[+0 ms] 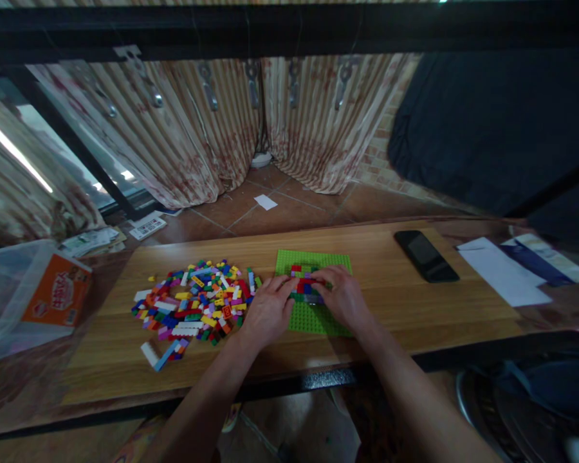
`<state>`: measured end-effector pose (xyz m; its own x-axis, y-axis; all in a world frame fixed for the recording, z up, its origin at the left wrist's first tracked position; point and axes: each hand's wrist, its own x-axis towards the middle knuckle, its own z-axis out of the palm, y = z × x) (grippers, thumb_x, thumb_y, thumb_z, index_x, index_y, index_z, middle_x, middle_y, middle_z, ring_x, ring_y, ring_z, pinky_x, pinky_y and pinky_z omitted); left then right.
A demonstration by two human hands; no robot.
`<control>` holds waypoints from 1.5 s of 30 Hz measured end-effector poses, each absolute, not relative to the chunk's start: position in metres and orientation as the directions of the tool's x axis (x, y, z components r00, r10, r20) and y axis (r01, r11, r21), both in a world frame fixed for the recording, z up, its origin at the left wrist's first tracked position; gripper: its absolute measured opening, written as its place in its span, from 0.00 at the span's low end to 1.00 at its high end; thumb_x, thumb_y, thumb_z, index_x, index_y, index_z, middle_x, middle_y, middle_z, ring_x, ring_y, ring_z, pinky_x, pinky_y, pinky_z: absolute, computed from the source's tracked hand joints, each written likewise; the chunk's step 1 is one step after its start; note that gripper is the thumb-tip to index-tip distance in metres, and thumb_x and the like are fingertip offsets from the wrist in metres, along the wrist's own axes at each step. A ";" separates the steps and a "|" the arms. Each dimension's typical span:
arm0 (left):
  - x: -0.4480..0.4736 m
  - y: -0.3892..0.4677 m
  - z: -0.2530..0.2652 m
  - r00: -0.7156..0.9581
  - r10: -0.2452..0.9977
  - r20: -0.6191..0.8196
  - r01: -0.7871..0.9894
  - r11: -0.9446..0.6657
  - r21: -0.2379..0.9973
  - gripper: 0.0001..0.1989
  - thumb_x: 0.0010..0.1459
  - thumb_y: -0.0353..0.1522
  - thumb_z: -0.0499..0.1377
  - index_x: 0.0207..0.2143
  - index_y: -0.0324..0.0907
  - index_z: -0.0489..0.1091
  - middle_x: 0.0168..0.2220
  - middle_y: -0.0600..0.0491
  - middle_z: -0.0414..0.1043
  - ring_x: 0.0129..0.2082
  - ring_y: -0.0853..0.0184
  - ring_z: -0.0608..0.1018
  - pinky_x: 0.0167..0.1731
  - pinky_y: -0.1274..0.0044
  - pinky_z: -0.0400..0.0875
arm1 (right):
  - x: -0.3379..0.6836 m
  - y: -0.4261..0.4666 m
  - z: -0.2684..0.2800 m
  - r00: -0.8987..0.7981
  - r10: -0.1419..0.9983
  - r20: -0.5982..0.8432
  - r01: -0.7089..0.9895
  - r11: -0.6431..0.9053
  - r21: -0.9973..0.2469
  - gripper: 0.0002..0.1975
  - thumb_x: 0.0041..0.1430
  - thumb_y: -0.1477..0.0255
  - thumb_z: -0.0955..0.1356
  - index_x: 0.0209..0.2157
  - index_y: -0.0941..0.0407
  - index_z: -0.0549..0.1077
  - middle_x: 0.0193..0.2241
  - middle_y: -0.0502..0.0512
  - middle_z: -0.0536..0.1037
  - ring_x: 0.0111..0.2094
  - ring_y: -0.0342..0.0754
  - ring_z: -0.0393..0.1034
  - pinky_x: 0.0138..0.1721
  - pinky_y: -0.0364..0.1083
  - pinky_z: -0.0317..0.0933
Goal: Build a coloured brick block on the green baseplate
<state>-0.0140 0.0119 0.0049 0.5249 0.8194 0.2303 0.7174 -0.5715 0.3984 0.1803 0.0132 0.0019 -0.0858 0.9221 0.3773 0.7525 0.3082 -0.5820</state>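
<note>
A green studded baseplate (313, 325) lies on the wooden table in front of me. Coloured toy bricks (305, 288), among them red, blue, green and purple ones, form a small block at its middle. My left hand (270, 307) comes in over the plate's left edge, with its thumb and fingertips closed against the left side of these bricks. From the right, my right hand (342, 296) has its fingers bent and pinched on the bricks' right side. The fingers partly cover the block, so its full shape is hidden.
Left of the plate spreads a heap of loose toy bricks (197, 302). A black phone (425, 256) lies at the right on the wooden table (241, 247). Beyond the table's ends are a clear plastic box (17, 283) and white papers (502, 270). Curtains (212, 141) hang behind.
</note>
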 end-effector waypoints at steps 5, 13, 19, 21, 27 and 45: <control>-0.014 0.012 0.006 0.521 0.826 0.215 0.722 -0.561 0.405 0.23 0.59 0.27 0.54 0.57 0.40 0.63 0.54 0.46 0.67 0.52 0.60 0.68 0.56 0.66 0.64 | 0.182 0.012 0.007 -0.139 0.918 0.373 0.806 0.324 -0.496 0.06 0.58 0.74 0.68 0.32 0.55 0.78 0.32 0.56 0.77 0.39 0.52 0.66 0.43 0.51 0.61; -0.014 0.011 0.006 0.522 0.826 0.212 0.719 -0.560 0.412 0.23 0.59 0.27 0.53 0.58 0.38 0.63 0.53 0.46 0.67 0.53 0.60 0.68 0.57 0.66 0.63 | 0.179 0.012 0.004 -0.089 0.928 0.361 0.782 0.289 -0.551 0.05 0.58 0.74 0.67 0.31 0.54 0.76 0.32 0.54 0.76 0.38 0.52 0.66 0.44 0.51 0.61; -0.014 0.010 0.007 0.530 0.825 0.195 0.719 -0.559 0.414 0.23 0.60 0.27 0.53 0.58 0.39 0.62 0.54 0.46 0.67 0.53 0.60 0.68 0.57 0.67 0.62 | 0.179 0.012 -0.002 -0.045 0.931 0.363 0.813 0.245 -0.528 0.05 0.57 0.73 0.68 0.31 0.54 0.77 0.33 0.56 0.75 0.40 0.53 0.65 0.44 0.53 0.60; -0.014 0.010 0.007 0.541 0.819 0.191 0.718 -0.568 0.402 0.23 0.60 0.27 0.53 0.59 0.39 0.61 0.54 0.47 0.67 0.53 0.60 0.68 0.57 0.67 0.62 | 0.178 0.012 -0.002 -0.029 0.932 0.363 0.821 0.229 -0.524 0.04 0.56 0.74 0.68 0.31 0.54 0.77 0.33 0.56 0.75 0.39 0.53 0.65 0.44 0.54 0.61; -0.012 0.009 0.007 0.557 0.815 0.157 0.740 -0.573 0.353 0.26 0.60 0.28 0.53 0.61 0.43 0.58 0.54 0.47 0.66 0.52 0.60 0.67 0.56 0.67 0.62 | 0.175 0.014 -0.001 0.111 0.938 0.328 0.760 0.132 -0.636 0.04 0.52 0.75 0.69 0.30 0.55 0.77 0.33 0.56 0.74 0.37 0.51 0.68 0.42 0.52 0.63; -0.002 0.005 0.007 0.506 0.852 0.133 0.818 -0.523 0.240 0.26 0.61 0.28 0.49 0.61 0.46 0.58 0.53 0.47 0.65 0.49 0.58 0.67 0.50 0.64 0.65 | 0.181 0.023 -0.009 0.277 0.947 0.160 0.525 -0.010 -0.851 0.06 0.48 0.72 0.67 0.28 0.55 0.77 0.30 0.54 0.78 0.32 0.48 0.72 0.38 0.50 0.65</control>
<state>-0.0018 0.0051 0.0067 0.5058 0.8523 0.1330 0.8179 -0.5229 0.2400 0.1806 0.0232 -0.0091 0.2775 0.9473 0.1603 0.5254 -0.0099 -0.8508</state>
